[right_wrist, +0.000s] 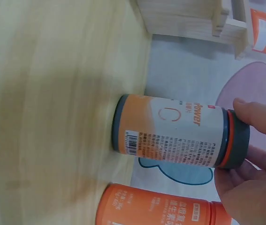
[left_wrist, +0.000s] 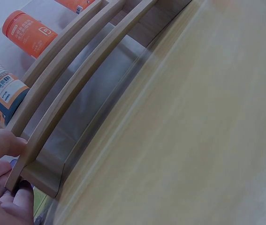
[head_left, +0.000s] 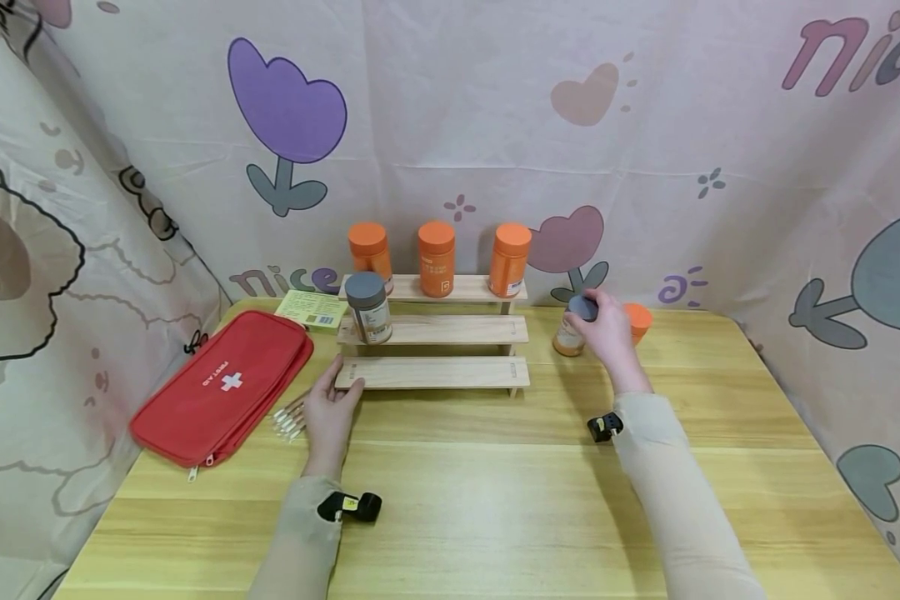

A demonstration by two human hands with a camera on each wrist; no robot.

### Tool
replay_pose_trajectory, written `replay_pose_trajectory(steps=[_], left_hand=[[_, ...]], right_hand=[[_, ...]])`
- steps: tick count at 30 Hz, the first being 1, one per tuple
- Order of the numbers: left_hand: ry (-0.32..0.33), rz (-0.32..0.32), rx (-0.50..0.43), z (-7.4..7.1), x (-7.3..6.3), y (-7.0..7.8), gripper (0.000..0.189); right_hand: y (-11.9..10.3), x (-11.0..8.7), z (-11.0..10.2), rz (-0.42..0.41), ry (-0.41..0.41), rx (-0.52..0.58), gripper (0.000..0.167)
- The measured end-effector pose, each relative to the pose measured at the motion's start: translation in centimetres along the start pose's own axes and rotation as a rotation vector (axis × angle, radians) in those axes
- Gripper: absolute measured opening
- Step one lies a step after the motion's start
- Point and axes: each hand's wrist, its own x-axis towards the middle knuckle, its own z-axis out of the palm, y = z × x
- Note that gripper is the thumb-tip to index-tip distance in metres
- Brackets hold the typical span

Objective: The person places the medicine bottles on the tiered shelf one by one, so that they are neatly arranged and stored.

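My right hand (head_left: 610,337) grips a grey-capped pill bottle (right_wrist: 170,131) by its lid, thumb on one side and fingers on the other. The bottle is upright, close over the table to the right of a three-tier wooden shelf (head_left: 432,372). My left hand (head_left: 330,412) holds the left end of the shelf's lowest tier, with the thumb on top and fingers beneath in the left wrist view. Another grey-capped bottle (head_left: 370,308) stands at the left of the middle tier. Along the top tier stand three orange bottles (head_left: 437,260).
Behind my right hand is another orange bottle (right_wrist: 156,206), partly hidden in the head view. On the left lie a red first-aid pouch (head_left: 221,387), a yellow-green card (head_left: 311,309) and several thin white-tipped sticks (head_left: 290,419). A patterned curtain (head_left: 450,108) hangs behind the table.
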Motion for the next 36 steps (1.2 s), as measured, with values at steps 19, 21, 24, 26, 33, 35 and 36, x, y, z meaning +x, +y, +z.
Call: replay_pose_trajectory(steps=[19, 21, 24, 26, 33, 35, 36], left_hand=[[-0.001, -0.010, 0.000, -0.2, 0.0, 0.0, 0.057], [-0.002, -0.007, 0.001, -0.2, 0.0, -0.1, 0.058], [-0.004, -0.004, -0.007, -0.2, 0.1, 0.0, 0.058], [-0.005, -0.006, -0.009, -0.2, 0.1, 0.0, 0.057], [-0.003, -0.011, -0.004, 0.0, 0.0, 0.1, 0.058], [-0.005, -0.014, -0.001, 0.0, 0.0, 0.1, 0.058], [-0.006, -0.014, -0.004, 0.0, -0.1, 0.1, 0.058]], right_hand=[[1.5, -0.7, 2.2, 0.087, -0.022, 0.205, 0.071], [1.6, -0.8, 2.4, 0.091, -0.020, 0.221, 0.072], [1.6, -0.9, 2.6, 0.092, -0.005, 0.235, 0.072], [1.6, -1.0, 2.6, 0.093, 0.010, 0.243, 0.071], [1.2, -1.2, 2.5, 0.100, 0.059, 0.237, 0.071], [0.8, -1.3, 2.2, 0.100, 0.078, 0.231, 0.071], [0.5, -1.4, 2.1, 0.101, 0.090, 0.232, 0.072]])
